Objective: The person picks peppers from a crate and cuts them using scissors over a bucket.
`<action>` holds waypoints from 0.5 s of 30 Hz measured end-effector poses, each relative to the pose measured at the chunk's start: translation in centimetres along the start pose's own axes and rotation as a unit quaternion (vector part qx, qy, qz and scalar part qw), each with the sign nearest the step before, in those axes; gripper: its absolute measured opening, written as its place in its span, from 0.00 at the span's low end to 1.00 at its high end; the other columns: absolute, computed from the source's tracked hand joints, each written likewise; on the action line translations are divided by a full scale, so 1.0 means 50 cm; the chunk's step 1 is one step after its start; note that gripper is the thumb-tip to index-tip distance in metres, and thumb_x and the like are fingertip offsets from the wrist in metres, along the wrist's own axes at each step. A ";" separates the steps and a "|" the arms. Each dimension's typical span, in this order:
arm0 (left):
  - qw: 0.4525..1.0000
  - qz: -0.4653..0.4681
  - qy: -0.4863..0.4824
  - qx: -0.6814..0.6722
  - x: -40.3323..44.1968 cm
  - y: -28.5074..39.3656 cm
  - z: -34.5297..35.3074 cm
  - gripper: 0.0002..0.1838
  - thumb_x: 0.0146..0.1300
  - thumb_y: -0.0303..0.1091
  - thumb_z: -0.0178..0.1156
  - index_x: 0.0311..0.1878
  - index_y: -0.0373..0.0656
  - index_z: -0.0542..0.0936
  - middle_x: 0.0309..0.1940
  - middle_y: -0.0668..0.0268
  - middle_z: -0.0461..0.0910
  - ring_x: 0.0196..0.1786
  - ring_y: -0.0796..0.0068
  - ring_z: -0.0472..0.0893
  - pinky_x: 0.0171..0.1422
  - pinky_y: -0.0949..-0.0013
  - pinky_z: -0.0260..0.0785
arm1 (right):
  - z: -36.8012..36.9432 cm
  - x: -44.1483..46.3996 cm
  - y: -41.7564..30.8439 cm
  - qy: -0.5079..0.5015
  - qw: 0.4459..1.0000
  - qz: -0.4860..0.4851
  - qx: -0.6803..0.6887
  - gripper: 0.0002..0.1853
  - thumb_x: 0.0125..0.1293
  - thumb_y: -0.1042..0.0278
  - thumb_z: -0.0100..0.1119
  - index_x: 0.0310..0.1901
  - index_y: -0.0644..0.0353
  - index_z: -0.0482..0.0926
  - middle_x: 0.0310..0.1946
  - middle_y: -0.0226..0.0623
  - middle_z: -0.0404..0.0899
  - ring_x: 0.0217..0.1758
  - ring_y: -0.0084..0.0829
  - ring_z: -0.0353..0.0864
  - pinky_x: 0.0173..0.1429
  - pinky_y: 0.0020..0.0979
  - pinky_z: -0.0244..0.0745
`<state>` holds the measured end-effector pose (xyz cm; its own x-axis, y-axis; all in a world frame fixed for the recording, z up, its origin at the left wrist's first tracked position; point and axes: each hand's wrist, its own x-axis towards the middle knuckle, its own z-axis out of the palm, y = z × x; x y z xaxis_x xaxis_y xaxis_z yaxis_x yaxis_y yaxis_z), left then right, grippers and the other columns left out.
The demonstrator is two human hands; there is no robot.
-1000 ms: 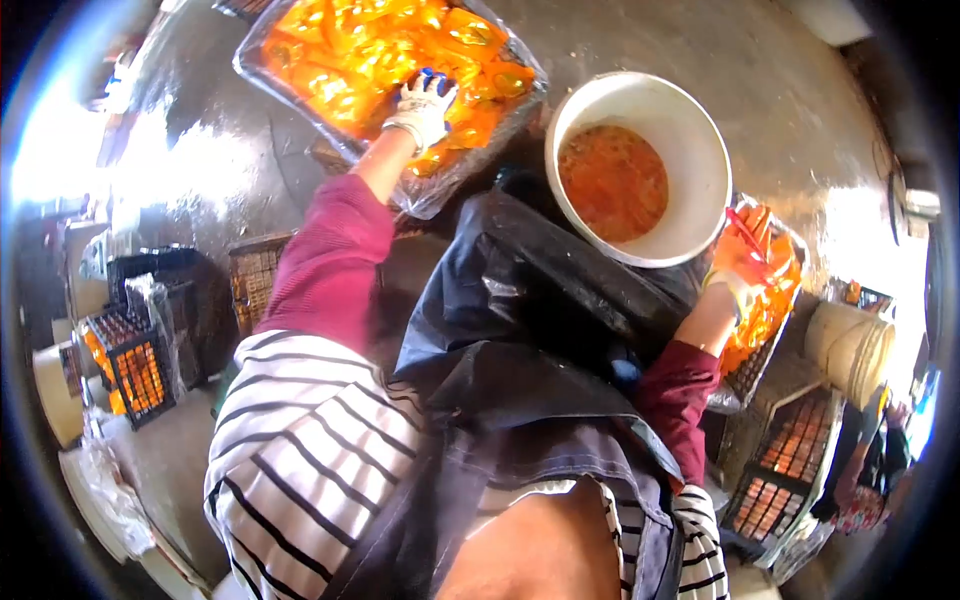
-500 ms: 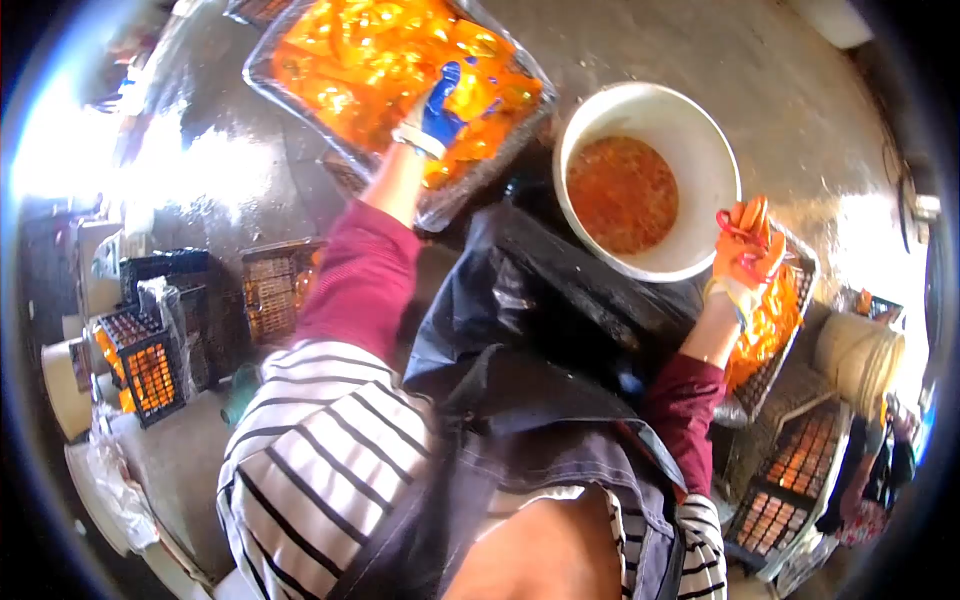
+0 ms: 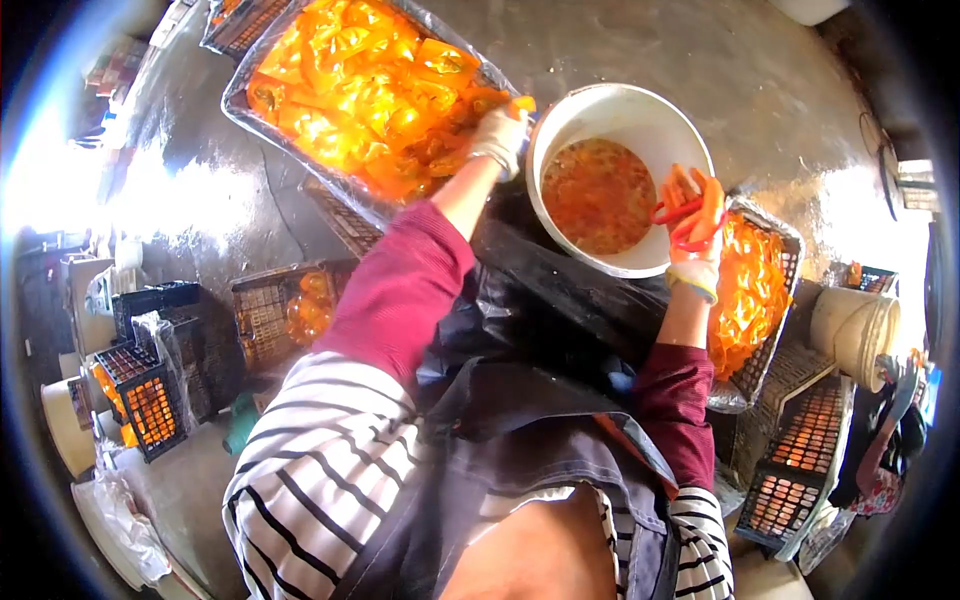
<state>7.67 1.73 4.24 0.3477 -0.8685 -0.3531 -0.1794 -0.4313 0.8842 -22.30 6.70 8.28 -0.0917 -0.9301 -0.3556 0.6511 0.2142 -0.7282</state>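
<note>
My left hand (image 3: 500,137), in a whitish glove, is closed on an orange pepper (image 3: 522,103), of which only a small part shows. It is between the bucket's left rim and a plastic-lined crate (image 3: 236,100) heaped with glossy orange peppers (image 3: 370,95). My right hand (image 3: 692,235), in an orange-fingered glove, is closed around a tool with red looped handles (image 3: 677,212); its working end is not clear. That hand is over the right rim of a white bucket (image 3: 665,125) with reddish, pulpy contents (image 3: 600,195). Beside it, another crate (image 3: 790,265) holds orange pepper pieces (image 3: 745,295).
At left stand a brown crate (image 3: 262,325) with a few orange peppers and a black crate (image 3: 150,405) with orange contents. Stacked crates (image 3: 790,505) and a pale tub (image 3: 855,335) are at right. The grey floor (image 3: 600,45) looks wet.
My left hand has left the pepper heap and moved right toward the bucket with a pepper in it. My right hand has shifted left, over the bucket's rim.
</note>
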 end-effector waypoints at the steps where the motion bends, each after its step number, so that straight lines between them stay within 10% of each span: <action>1: 0.996 0.010 -0.027 -0.087 0.023 -0.011 -0.013 0.15 0.65 0.42 0.50 0.46 0.47 0.81 0.39 0.62 0.82 0.42 0.63 0.81 0.42 0.63 0.73 | -0.011 0.002 0.010 -0.039 0.998 0.017 -0.050 0.22 0.69 0.55 0.48 0.56 0.65 0.69 0.53 0.44 0.75 0.51 0.38 0.78 0.50 0.33 0.73; 8: 0.794 0.034 -0.243 -0.557 -0.025 0.087 0.003 0.25 0.63 0.41 0.57 0.59 0.35 0.68 0.56 0.51 0.72 0.59 0.55 0.71 0.66 0.52 0.63 | -0.022 0.041 0.146 -0.174 0.929 0.117 -0.307 0.16 0.64 0.68 0.57 0.53 0.59 0.73 0.43 0.36 0.79 0.42 0.26 0.78 0.42 0.22 0.73; 15: 0.841 0.050 -0.273 -0.464 -0.090 0.079 0.123 0.29 0.64 0.50 0.56 0.59 0.37 0.69 0.54 0.56 0.74 0.56 0.64 0.75 0.61 0.63 0.69 | 0.026 0.001 0.123 -0.217 0.927 0.191 -0.237 0.18 0.64 0.58 0.59 0.52 0.56 0.71 0.38 0.34 0.79 0.34 0.24 0.77 0.34 0.28 0.75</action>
<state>-0.24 2.43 7.46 -0.1459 -0.9811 -0.1271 0.7010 -0.1931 0.6866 -17.32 7.59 4.54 0.4563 -0.7702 -0.4456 0.1594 0.5634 -0.8107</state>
